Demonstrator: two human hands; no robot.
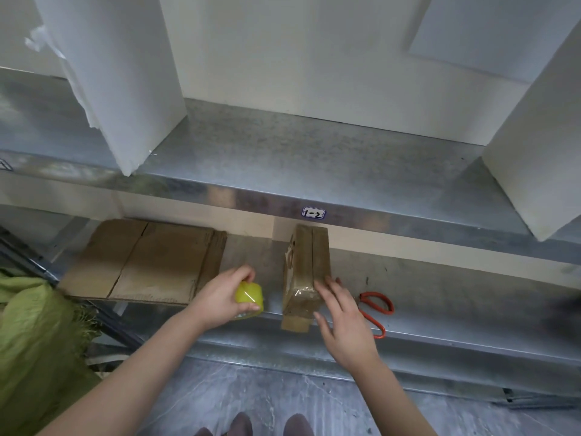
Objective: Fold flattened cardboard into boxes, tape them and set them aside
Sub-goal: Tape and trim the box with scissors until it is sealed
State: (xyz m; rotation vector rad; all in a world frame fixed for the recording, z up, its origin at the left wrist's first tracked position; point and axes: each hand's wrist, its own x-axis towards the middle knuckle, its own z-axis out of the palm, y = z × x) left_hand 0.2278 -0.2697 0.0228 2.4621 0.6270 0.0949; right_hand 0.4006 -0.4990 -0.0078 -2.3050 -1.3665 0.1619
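A small folded cardboard box (306, 269) stands on the lower metal shelf (440, 297), its near end covered with clear tape and jutting over the shelf's front edge. My right hand (342, 319) lies with straight fingers against the box's right side. My left hand (220, 294) grips a yellow roll of tape (249, 296) just left of the box. A stack of flattened cardboard (147, 262) lies on the same shelf further left.
Orange-handled scissors (377, 309) lie on the shelf right of the box. The upper shelf (283, 158) carries large white boxes (125, 73) left and right. A green cloth (34, 341) hangs at the left. Grey floor and my shoes (270, 426) show below.
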